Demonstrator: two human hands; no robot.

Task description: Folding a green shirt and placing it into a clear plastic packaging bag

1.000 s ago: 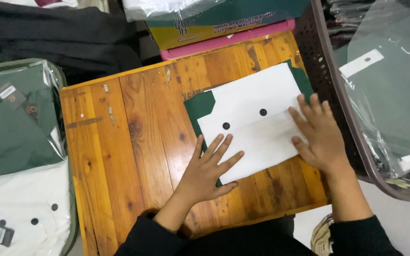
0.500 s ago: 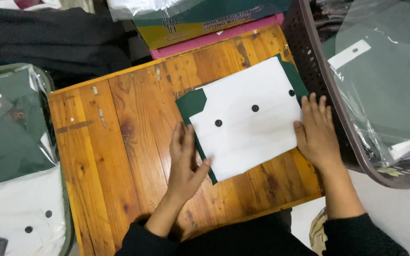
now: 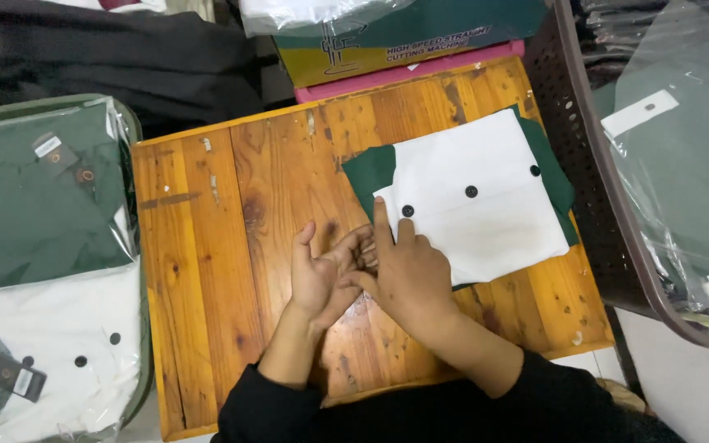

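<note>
Fingers [image 3: 381, 226] touch white, black-buttoned folded garment [image 3: 478, 201].

Two clear plastic-bagged folded shirts, a dark green one [image 3: 38, 197] above a white one [image 3: 51, 353], are lying left of the wooden surface [image 3: 207, 271]; a brown perforated plastic basket [image 3: 592, 213] is standing right.

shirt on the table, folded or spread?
Folded: the white and green shirt lies as a compact rectangle on the wooden table, green edges tucked beneath.
</note>
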